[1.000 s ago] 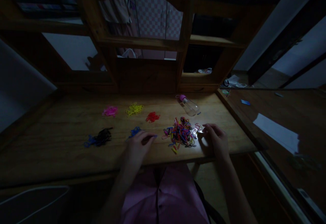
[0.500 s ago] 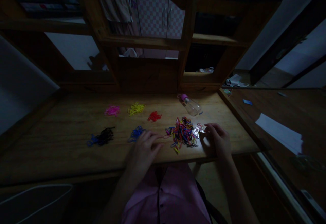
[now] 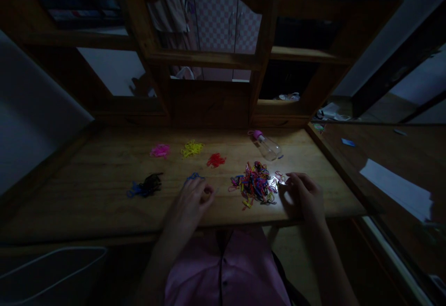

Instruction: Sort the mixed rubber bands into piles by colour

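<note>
Small loops that look like rubber bands lie sorted by colour, with one mixed heap (image 3: 256, 183) at the front right. My left hand (image 3: 190, 201) is left of that heap, partly covering a blue pile (image 3: 194, 176). Its thumb and forefinger are curled into a pinch; a faint speck shows at the tips, too dim to name. My right hand (image 3: 308, 197) rests at the heap's right side, fingertips pinched beside a few loose bands (image 3: 279, 176). Whatever its fingers hold is hidden. Farther back lie pink (image 3: 160, 151), yellow (image 3: 192, 148) and red (image 3: 216, 159) piles.
A black pile (image 3: 151, 184) with blue bands at its left edge lies on the left of the wooden desk (image 3: 87, 176). Behind the heap a clear bottle (image 3: 270, 149) with a purple cap lies on its side. White paper (image 3: 397, 187) is on the brown surface to the right.
My left hand has drawn back leftward from the mixed heap, covering more of the blue pile, and its fingers have curled in. My right hand has stayed by the heap. The view has shifted slightly.
</note>
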`<act>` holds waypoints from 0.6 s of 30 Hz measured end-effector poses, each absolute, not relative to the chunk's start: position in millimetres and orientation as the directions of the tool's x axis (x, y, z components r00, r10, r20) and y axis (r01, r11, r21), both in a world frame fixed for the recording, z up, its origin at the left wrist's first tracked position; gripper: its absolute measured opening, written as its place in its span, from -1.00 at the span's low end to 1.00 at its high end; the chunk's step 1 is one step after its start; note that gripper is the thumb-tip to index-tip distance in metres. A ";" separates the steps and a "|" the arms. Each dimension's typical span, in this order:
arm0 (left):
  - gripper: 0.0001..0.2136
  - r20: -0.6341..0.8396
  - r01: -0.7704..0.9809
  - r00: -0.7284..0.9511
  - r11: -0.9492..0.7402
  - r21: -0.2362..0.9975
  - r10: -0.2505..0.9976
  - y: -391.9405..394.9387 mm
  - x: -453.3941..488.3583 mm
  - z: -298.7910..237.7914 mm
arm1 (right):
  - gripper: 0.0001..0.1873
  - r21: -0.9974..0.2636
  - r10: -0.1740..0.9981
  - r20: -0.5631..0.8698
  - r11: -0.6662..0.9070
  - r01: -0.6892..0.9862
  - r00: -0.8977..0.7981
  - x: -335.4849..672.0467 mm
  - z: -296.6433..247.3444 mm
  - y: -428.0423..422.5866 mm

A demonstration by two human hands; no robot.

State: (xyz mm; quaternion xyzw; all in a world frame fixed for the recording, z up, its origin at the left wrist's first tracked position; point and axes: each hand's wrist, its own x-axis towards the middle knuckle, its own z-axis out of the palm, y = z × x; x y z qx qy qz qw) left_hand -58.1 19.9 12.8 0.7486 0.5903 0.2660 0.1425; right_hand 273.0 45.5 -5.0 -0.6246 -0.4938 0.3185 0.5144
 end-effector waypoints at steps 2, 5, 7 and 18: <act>-0.91 0.245 0.816 0.112 -0.230 0.530 0.963 21.5 -76.0 17.0 | -0.64 -0.952 0.946 0.109 0.010 0.305 0.306 273.4 -4.5 45.3; -0.77 0.234 0.822 0.026 -0.154 0.549 0.972 20.8 -116.7 15.1 | -0.65 -0.947 0.937 0.119 0.007 0.321 0.330 274.0 -5.0 44.5; -0.67 0.267 0.831 -0.123 -0.047 0.554 0.956 16.6 -158.6 8.4 | -0.65 -0.944 0.932 0.126 0.007 0.331 0.339 274.5 -6.1 44.2; -0.57 0.066 0.843 -0.016 -0.022 0.537 0.998 -1.6 -287.8 -16.1 | -0.55 -0.934 0.916 0.177 0.040 0.356 0.360 275.6 -10.5 46.4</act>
